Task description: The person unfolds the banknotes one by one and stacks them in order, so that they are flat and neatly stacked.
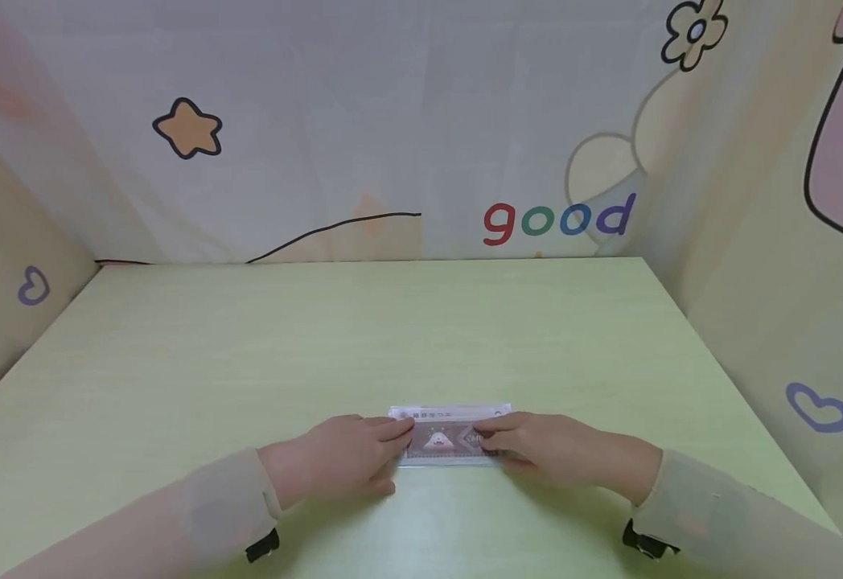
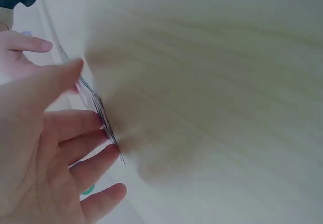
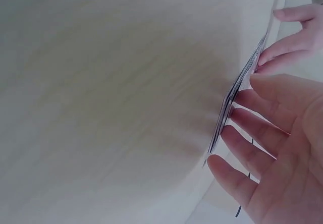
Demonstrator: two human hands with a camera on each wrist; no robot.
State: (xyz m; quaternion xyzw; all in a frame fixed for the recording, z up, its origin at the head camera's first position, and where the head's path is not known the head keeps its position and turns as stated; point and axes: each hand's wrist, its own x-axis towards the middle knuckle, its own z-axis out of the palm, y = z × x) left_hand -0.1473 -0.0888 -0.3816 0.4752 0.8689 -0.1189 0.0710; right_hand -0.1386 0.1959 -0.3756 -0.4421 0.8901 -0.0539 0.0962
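A flat, thin rectangular packet [image 1: 439,440] with clear plastic edges lies near the front middle of the table. Its purple-grey printed front shows a white triangular figure and small lettering. My left hand [image 1: 345,452] touches the packet's left end with nearly straight fingers. On its right end rest the extended fingers of my right hand [image 1: 566,447]. In the left wrist view the packet [image 2: 97,102] is seen edge-on as several thin layers with a slight bend, fingertips at its surface. The right wrist view shows its layered edge [image 3: 225,103] likewise, beneath the fingertips.
The pale green table [image 1: 320,338] reaches back to a printed cloth wall [image 1: 363,121] bearing a star, a flower and the word "good". Side walls with heart drawings stand at left [image 1: 9,322] and right [image 1: 747,322]. Both wrists have dark straps below the sleeves.
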